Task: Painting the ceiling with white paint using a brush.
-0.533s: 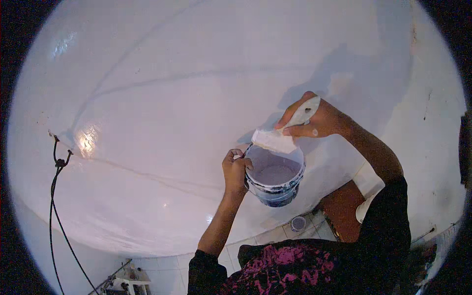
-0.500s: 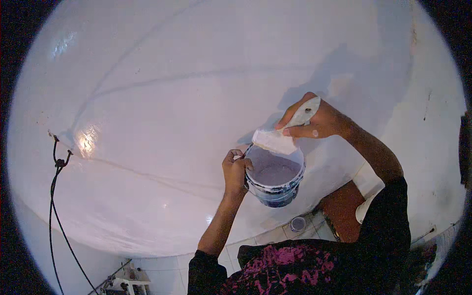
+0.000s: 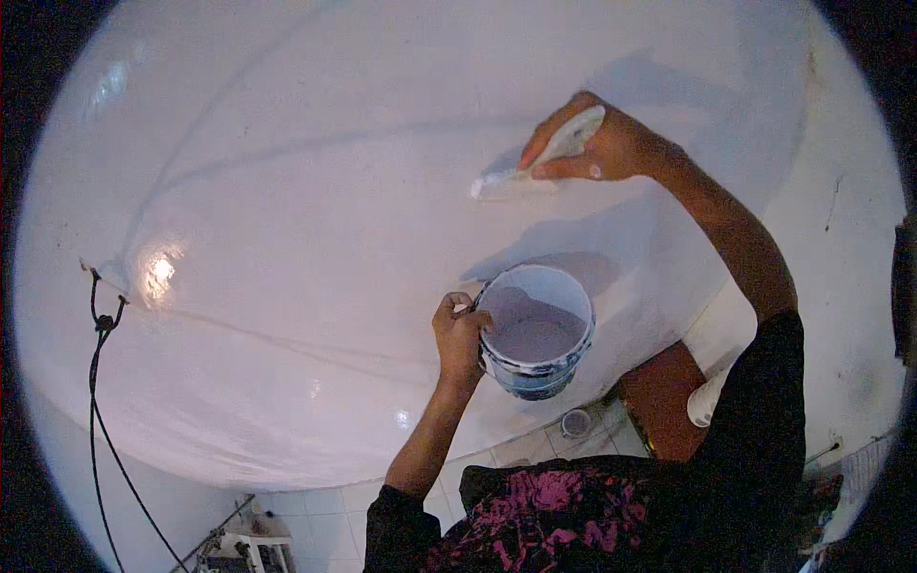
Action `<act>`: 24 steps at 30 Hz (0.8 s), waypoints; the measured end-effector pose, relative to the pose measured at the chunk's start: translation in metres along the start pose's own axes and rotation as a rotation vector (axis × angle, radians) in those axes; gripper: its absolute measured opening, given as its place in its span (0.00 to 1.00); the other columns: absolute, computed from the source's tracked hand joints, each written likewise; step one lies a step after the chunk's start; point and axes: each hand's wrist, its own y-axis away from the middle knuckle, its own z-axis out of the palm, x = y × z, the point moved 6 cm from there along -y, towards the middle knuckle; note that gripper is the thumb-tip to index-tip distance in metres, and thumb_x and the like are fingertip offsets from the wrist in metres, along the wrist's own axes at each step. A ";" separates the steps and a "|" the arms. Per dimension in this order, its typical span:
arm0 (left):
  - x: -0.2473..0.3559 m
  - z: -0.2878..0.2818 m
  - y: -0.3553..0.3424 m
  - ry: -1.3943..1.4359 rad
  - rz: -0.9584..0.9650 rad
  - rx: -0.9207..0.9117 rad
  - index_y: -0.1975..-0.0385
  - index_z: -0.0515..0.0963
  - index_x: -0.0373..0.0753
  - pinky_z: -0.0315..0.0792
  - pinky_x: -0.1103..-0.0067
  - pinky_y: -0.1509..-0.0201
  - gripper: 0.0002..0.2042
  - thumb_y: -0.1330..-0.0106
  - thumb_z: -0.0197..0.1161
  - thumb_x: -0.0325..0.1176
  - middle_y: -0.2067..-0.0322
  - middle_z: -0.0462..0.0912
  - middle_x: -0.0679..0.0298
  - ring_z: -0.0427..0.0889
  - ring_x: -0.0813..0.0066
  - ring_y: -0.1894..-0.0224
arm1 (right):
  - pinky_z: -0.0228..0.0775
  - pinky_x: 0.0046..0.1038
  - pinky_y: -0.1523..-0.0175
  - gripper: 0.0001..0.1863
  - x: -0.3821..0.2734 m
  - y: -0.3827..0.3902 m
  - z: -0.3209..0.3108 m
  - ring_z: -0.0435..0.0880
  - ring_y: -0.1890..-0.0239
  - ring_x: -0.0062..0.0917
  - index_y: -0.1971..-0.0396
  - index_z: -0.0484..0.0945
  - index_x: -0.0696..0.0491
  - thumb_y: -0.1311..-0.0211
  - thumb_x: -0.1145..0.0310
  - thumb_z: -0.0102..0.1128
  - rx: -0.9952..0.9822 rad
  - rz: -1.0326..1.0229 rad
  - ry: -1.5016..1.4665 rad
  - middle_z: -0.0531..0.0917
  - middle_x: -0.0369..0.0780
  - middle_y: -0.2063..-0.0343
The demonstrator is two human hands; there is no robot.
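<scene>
My left hand [image 3: 459, 339] grips the rim of a paint bucket [image 3: 537, 382] at its left side, thumb over the edge. Pale paint [image 3: 535, 334] lies inside the bucket, and dark smears mark its outside. Above and beyond it, my right hand [image 3: 602, 143] is closed round the white handle of a wide paintbrush [image 3: 573, 138]. The brush's pale bristle end points left against the white wall [image 3: 334, 220]; it blends into the wall, so its exact contact is hard to make out.
A black cord [image 3: 97, 382] hangs from the wall at the left. Below the bucket, a small cup [image 3: 576, 423] stands on the tiled floor [image 3: 325, 520]. A brown panel [image 3: 666, 396] and a white cylindrical thing [image 3: 705, 401] are at the lower right. White furniture [image 3: 263, 549] shows at the lower left.
My right hand has lifted the paintbrush up from over the bucket's rim to the wall beyond. My left hand and the bucket have stayed nearly in place.
</scene>
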 end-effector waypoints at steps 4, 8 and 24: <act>-0.005 -0.006 0.007 -0.026 0.001 0.050 0.72 0.66 0.36 0.63 0.80 0.79 0.11 0.57 0.53 0.16 0.83 0.74 0.58 0.71 0.75 0.83 | 0.75 0.22 0.61 0.07 -0.019 -0.013 -0.020 0.82 0.69 0.18 0.68 0.82 0.56 0.46 0.70 0.67 -0.009 -0.031 0.019 0.85 0.38 0.70; -0.017 -0.019 0.019 -0.068 -0.004 0.052 0.72 0.65 0.38 0.61 0.81 0.79 0.12 0.57 0.54 0.16 0.83 0.73 0.61 0.69 0.78 0.82 | 0.77 0.27 0.63 0.08 -0.031 -0.008 -0.032 0.85 0.69 0.28 0.68 0.83 0.55 0.49 0.72 0.67 0.170 -0.231 0.227 0.85 0.42 0.69; -0.053 -0.112 0.096 -0.404 -0.045 0.202 0.75 0.63 0.38 0.55 0.84 0.83 0.14 0.64 0.57 0.18 0.87 0.64 0.72 0.61 0.86 0.85 | 0.77 0.32 0.58 0.10 0.023 0.030 0.048 0.85 0.66 0.32 0.65 0.83 0.50 0.49 0.67 0.66 -0.053 -0.220 0.092 0.85 0.41 0.68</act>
